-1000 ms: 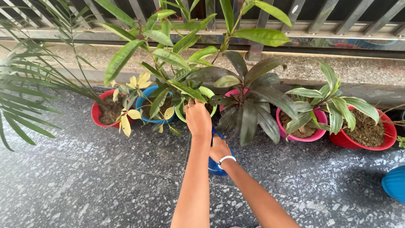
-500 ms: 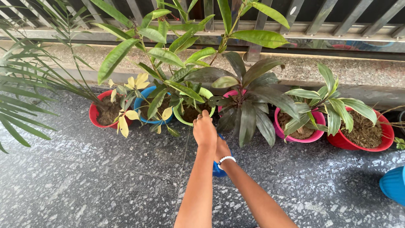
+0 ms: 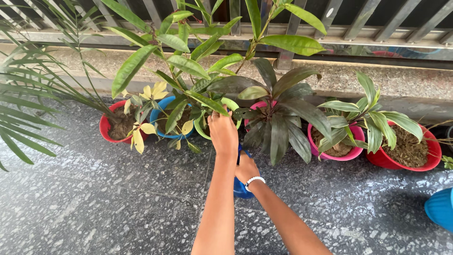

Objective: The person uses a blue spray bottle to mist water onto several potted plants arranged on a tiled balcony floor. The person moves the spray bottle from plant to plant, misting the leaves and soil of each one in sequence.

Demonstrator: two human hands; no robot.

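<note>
the floor (image 3: pixel 94 198) is grey with lots of small white and black specks. a row of pots stands on it. the far left pot (image 3: pixel 107 128) is red, the next pot (image 3: pixel 158 118) is blue, and the one by the left hand (image 3: pixel 223 133) is light green (image 3: pixel 232 105). two pots are pink (image 3: pixel 351 150) (image 3: pixel 257 105), and the pot at the right end (image 3: pixel 424 160) is red. the soil inside is brown. most leaves are green, one plant (image 3: pixel 278 113) has dark purple-green leaves, and some small leaves (image 3: pixel 140 139) are pale yellow. the right hand (image 3: pixel 246 169) holds a blue container (image 3: pixel 240 189), and its wrist has a white bead bracelet (image 3: pixel 255 180). a blue tub (image 3: pixel 441 208) sits at the right edge.
</note>
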